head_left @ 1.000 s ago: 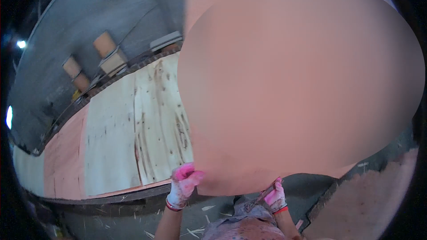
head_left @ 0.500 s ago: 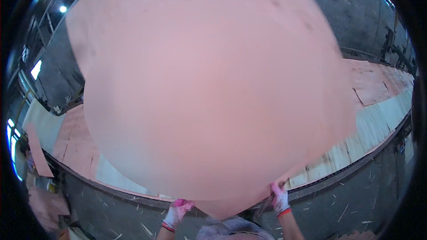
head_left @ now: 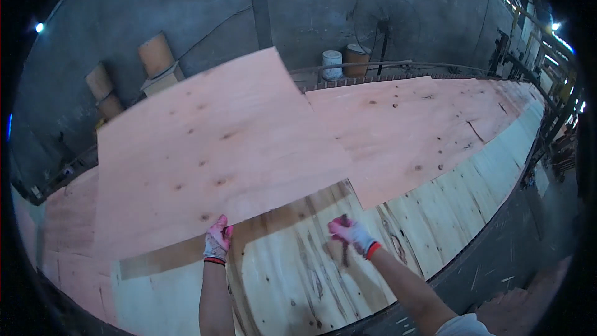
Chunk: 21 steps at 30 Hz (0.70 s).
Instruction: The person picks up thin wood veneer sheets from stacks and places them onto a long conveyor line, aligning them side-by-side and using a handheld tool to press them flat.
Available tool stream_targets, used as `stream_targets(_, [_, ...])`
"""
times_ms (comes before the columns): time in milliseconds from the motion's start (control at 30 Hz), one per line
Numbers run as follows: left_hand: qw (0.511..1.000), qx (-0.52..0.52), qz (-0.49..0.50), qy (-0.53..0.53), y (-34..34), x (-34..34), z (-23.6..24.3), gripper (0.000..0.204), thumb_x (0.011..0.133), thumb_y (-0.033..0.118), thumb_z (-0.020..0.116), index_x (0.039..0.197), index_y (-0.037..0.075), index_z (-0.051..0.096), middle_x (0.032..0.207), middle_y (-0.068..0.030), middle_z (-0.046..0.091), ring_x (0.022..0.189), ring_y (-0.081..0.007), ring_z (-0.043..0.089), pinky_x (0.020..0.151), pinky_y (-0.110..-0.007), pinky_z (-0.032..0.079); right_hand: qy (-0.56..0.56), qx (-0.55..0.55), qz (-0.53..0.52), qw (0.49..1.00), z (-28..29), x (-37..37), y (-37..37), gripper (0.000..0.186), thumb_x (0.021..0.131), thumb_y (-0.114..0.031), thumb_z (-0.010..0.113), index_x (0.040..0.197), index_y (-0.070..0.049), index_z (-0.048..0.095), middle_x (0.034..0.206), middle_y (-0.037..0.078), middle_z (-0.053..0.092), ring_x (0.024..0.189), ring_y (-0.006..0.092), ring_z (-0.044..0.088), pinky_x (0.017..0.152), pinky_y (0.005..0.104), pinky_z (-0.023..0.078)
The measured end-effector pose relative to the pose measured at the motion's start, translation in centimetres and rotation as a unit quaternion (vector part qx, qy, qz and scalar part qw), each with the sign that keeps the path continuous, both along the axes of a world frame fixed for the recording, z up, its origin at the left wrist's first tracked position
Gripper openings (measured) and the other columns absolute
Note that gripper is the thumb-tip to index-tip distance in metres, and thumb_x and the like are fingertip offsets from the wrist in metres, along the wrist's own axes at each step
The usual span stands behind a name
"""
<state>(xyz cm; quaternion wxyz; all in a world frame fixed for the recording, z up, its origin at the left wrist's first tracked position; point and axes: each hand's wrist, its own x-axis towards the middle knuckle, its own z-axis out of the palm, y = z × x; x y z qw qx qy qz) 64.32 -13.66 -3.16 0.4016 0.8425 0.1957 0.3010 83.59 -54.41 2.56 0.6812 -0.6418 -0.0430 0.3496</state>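
Note:
My left hand, in a white glove with pink fingers, is closed on the near edge of a large knotty pink veneer sheet slanting over the long bench of veneers. My right hand, gloved alike, is away from that sheet, closed round a thin dark strip, too blurred to identify, above pale streaked veneer sheets. More pink sheets lie to the right along the back of the bench.
Behind the bench are a grey wall, a white drum, a brown drum, a standing fan and stacked cylinders at the left. Metal framework stands at the far right; a floor strip runs along the near edge.
The pink sheet, which filled the view, has dropped forward over the bench. My right hand has let go of its edge and moved apart with the dark strip; my left still grips it.

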Motion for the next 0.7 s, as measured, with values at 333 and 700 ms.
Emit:
stream_targets(333, [0.740, -0.673, 0.002, 0.008, 0.5, -2.4, -5.9, 0.020, 0.092, 0.030, 0.061, 0.097, 0.011, 0.061, 0.082, -0.0019, 0.066, 0.065, -0.0106, 0.060, 0.052, -0.022, 0.050, 0.321, 0.132, -0.143, 0.927, -5.5, 3.0, 16.6, 0.052, 0.082, -0.045, 0.071, 0.113, -0.006, 0.053, 0.094, 0.007, 0.059, 0.078, 0.0222, 0.061, 0.074, 0.0396, 0.053])
stream_targets(700, [0.639, -0.694, 0.175, -0.282, 4.2, -15.8, -6.9, 0.053, 0.093, 0.046, 0.050, 0.126, 0.006, 0.053, 0.115, -0.0142, 0.064, 0.101, -0.0293, 0.063, 0.082, -0.041, 0.056, 0.046, -0.054, -0.080, 0.994, 3.8, 2.4, 19.6, 0.035, 0.082, -0.023, 0.072, 0.106, -0.001, 0.060, 0.102, 0.007, 0.064, 0.091, 0.0152, 0.060, 0.075, 0.0322, 0.046])
